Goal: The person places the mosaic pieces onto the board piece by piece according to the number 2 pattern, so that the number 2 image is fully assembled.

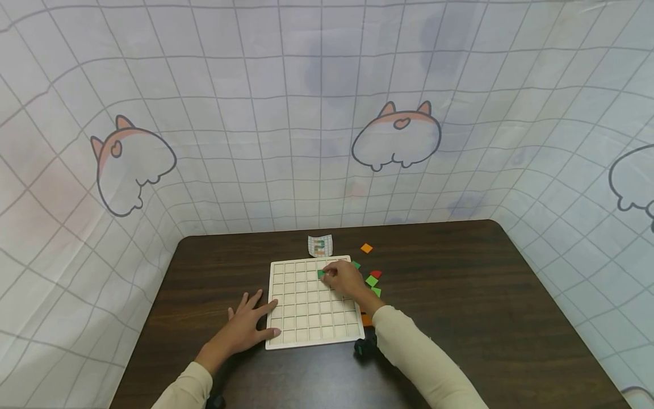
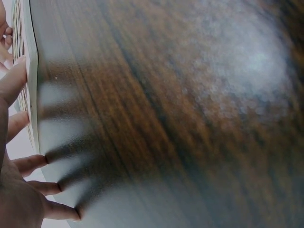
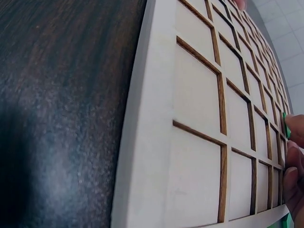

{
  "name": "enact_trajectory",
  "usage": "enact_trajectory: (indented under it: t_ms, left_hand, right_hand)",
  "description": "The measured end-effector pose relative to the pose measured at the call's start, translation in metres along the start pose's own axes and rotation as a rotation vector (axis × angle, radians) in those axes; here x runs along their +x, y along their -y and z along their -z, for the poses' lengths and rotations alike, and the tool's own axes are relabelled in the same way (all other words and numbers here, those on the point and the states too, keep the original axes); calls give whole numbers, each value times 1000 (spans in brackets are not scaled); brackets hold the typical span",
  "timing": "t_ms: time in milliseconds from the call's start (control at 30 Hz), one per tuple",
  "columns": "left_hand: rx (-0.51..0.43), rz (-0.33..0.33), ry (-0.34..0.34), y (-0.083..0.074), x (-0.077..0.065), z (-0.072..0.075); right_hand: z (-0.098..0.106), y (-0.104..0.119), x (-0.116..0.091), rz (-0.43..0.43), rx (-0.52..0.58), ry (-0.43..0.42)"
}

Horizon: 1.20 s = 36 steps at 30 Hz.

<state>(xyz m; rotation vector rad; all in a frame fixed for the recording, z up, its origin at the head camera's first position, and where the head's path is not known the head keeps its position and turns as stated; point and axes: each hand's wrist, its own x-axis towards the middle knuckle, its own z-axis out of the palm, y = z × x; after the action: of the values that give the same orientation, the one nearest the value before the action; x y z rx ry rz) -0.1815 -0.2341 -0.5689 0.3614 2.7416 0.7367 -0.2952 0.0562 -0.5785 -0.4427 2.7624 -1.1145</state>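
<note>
A pale wooden board [image 1: 301, 307] with a grid of square recesses lies on the dark table. My right hand [image 1: 346, 278] reaches over its far part and pinches a dark green tile [image 1: 321, 274] at the grid. In the right wrist view that green tile [image 3: 286, 126] stands tilted at the fingertips, against the board's cells. My left hand [image 1: 244, 328] is spread out at the board's left edge. Its thumb and index finger rest on the rim, while the other fingers [image 2: 61, 210] touch the tabletop.
Beyond the board lies a small printed paper [image 1: 320, 246] with a coloured pattern. To the right are an orange tile [image 1: 367, 248], a red tile [image 1: 376, 274], light green tiles [image 1: 372, 280] and another orange piece [image 1: 367, 320], partly under the right forearm. Patterned cloth [image 1: 322, 125] surrounds the table.
</note>
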Motion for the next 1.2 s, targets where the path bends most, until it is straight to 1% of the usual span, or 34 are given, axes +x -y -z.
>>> enact_trajectory:
  t_ms: [267,567,800,967,1200]
  left_hand:
    - [-12,-1,0,-3,-3,3]
    - [-24,-7,3,-2,-3,3]
    - [-23,-4,0,-2,-3,2]
    - [-26,-4,4,-1,-3,2]
    - [-28,2,15,0,-3,3]
  right_hand:
    - [2,0,0,41,33,5]
    - [9,-5,-4,95,113,11]
    - [24,-11,-9,90,129,15]
    - [38,-19,-14,91,161,71]
    - [60,-36,-23,122,140,112]
